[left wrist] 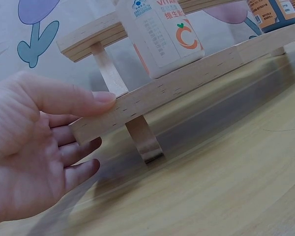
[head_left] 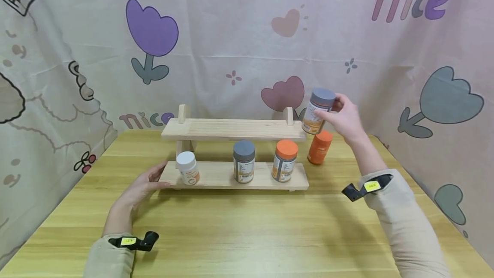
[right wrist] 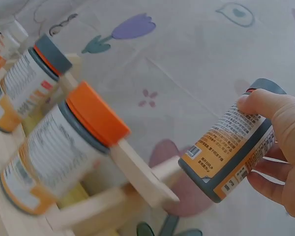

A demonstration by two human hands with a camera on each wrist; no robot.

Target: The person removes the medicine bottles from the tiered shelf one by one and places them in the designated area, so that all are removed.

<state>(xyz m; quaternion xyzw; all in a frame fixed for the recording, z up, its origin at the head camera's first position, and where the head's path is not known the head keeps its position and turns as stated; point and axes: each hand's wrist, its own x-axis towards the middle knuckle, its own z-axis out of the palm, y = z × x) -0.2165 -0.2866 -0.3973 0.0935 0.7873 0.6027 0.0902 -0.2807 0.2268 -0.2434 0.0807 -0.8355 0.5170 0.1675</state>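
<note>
My right hand (head_left: 344,117) clamps the grey-capped bottle (head_left: 318,110), right of centre; my left hand (head_left: 143,185), fingers relaxed, touches the wooden shelf (head_left: 216,175).

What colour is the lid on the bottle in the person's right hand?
Grey. The lid of the bottle that the right hand holds shows best in the head view.

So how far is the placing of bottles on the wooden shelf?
Three bottles stand on the lower wooden shelf board. The right hand holds a grey-capped bottle beside the bare upper board. The left hand steadies the rack. An all-orange bottle waits on the table.
</note>
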